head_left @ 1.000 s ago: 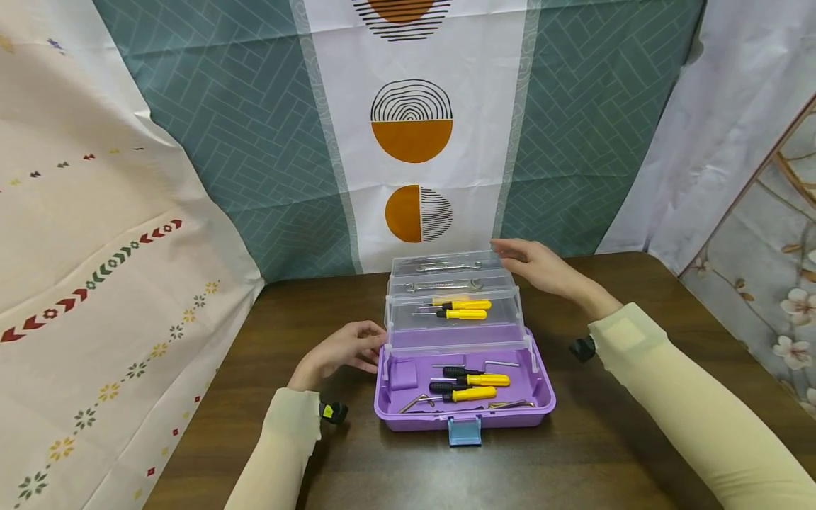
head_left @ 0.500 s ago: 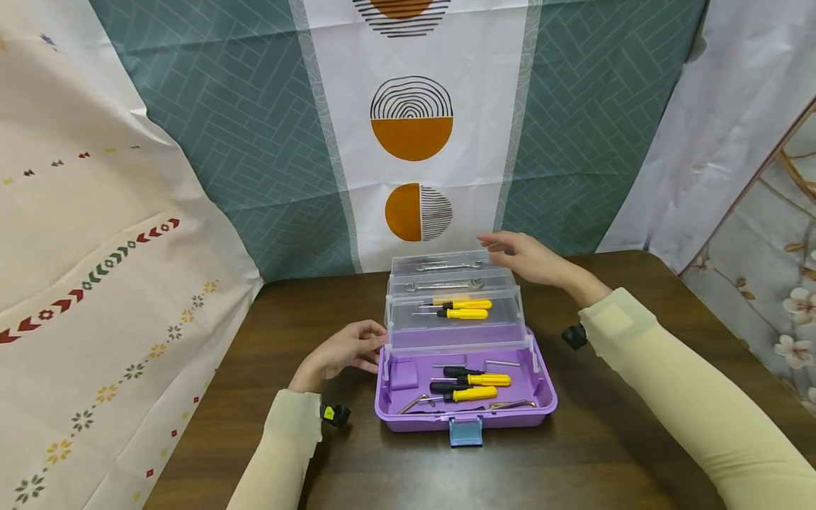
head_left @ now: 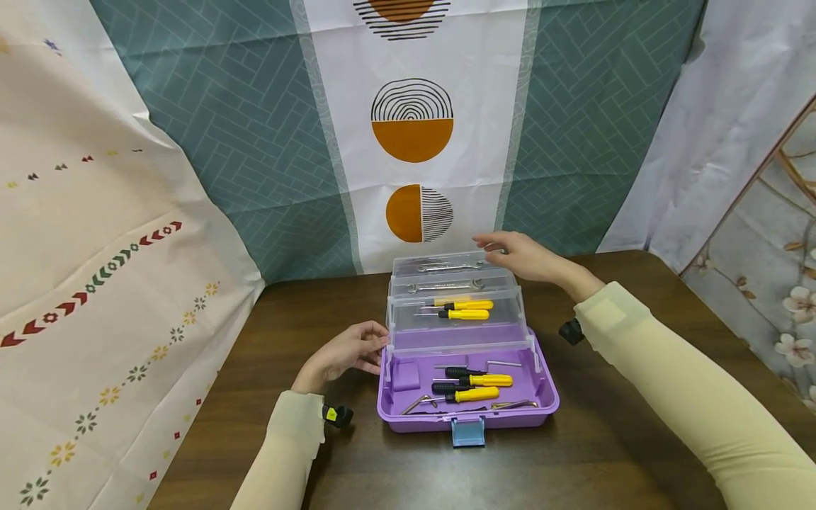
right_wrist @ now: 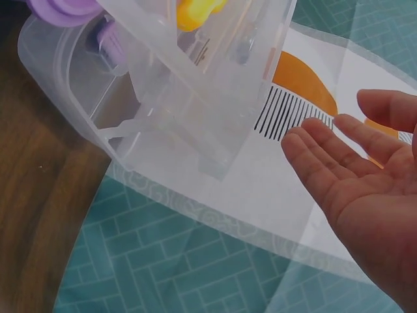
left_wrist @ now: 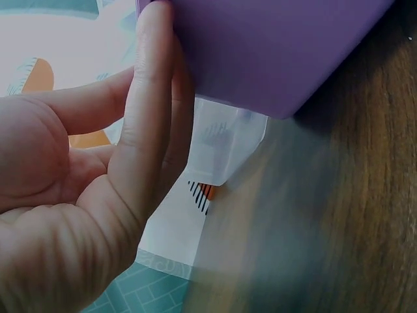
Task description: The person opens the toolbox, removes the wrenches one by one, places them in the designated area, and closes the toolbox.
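Observation:
A purple toolbox (head_left: pixel 421 425) stands on the table in the head view, its clear tiered trays (head_left: pixel 408 327) spread up and back. My left hand (head_left: pixel 347 350) touches the box's left side; in the left wrist view its fairly straight fingers lie against the purple wall (left_wrist: pixel 280 52). Behind the right end of the top tray hovers my right hand (head_left: pixel 525 256), fingers loosely extended and holding nothing. The right wrist view shows that hand (right_wrist: pixel 365 169) apart from the clear plastic (right_wrist: pixel 195 117). Yellow-handled screwdrivers (head_left: pixel 468 315) and a wrench (head_left: pixel 446 286) lie in the trays.
In the base are more screwdrivers (head_left: pixel 481 394), hex keys (head_left: pixel 503 364) and other small metal tools. A blue latch (head_left: pixel 468 432) hangs at the box's front. Patterned cloth (head_left: pixel 421 142) rises behind the wooden table (head_left: pixel 548 467).
My right hand has moved left and slightly up, from beside the top tray's corner to over its back right end. The left hand stays at the toolbox's side.

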The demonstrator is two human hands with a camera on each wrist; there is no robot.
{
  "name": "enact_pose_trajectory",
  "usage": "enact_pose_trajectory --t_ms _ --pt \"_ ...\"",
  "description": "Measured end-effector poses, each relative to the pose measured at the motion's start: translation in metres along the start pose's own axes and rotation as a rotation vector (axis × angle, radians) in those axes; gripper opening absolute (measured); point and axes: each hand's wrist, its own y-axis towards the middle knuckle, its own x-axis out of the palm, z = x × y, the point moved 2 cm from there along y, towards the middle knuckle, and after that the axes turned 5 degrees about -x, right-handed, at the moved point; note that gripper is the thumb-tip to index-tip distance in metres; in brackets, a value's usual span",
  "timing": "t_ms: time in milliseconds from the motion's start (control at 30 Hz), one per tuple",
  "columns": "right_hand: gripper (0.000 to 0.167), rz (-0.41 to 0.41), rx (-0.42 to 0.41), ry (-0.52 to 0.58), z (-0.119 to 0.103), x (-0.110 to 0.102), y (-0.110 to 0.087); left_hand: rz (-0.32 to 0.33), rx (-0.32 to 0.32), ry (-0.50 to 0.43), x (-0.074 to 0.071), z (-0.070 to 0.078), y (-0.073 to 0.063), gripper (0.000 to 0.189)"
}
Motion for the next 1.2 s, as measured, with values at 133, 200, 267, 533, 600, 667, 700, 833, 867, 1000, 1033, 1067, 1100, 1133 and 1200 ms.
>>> enact_pose_trajectory --t_ms 133,200,267,533,600,667,700,833,867,1000,1033,1067,1100,1133,1200 --pt "0.048 -0.007 -0.006 -0.020 -0.001 0.000 0.002 0.003 -0.003 -0.003 0.000 0.000 0.000 0.023" --pt "0.048 -0.012 -0.010 -0.037 0.001 0.000 0.004 0.006 -0.002 -0.002 0.000 -0.001 0.000 0.022" --pt "0.047 -0.020 -0.011 -0.050 0.001 0.001 0.006 0.007 -0.003 -0.003 0.000 -0.001 0.000 0.022" --pt "0.044 -0.052 -0.021 -0.090 -0.001 0.003 0.014 0.010 0.001 0.001 0.000 -0.001 0.000 0.022" --pt "0.043 -0.067 -0.020 -0.094 -0.001 0.004 0.017 0.005 0.007 0.005 0.000 -0.001 0.000 0.023" --pt "0.042 -0.088 -0.024 -0.096 -0.001 0.004 0.020 0.005 0.007 0.008 0.000 -0.001 0.000 0.023" --pt "0.041 -0.101 -0.031 -0.097 -0.001 0.003 0.021 0.003 0.006 0.009 0.000 -0.001 0.000 0.023" --pt "0.040 -0.158 -0.065 -0.113 -0.007 0.001 0.027 0.006 0.002 0.006 0.000 -0.001 0.000 0.022" --pt "0.040 -0.172 -0.067 -0.115 -0.008 -0.001 0.028 0.006 0.004 0.007 0.000 -0.001 0.001 0.023" --pt "0.039 -0.200 -0.038 -0.133 -0.013 -0.005 0.032 0.010 0.002 0.005 0.001 0.000 0.001 0.023" --pt "0.039 -0.203 -0.026 -0.138 -0.014 -0.006 0.033 0.009 0.004 0.007 0.001 0.000 0.001 0.023" --pt "0.039 -0.207 -0.018 -0.142 -0.014 -0.006 0.034 0.008 0.004 0.010 0.001 0.000 0.001 0.024" --pt "0.039 -0.210 -0.017 -0.147 -0.014 -0.007 0.035 0.006 0.005 0.011 0.001 -0.001 0.000 0.024" --pt "0.039 -0.215 -0.014 -0.148 -0.014 -0.007 0.036 0.004 0.006 0.013 0.001 0.000 0.000 0.024" --pt "0.039 -0.222 -0.005 -0.143 -0.014 -0.008 0.040 0.000 0.008 0.017 0.000 0.000 0.000 0.024"
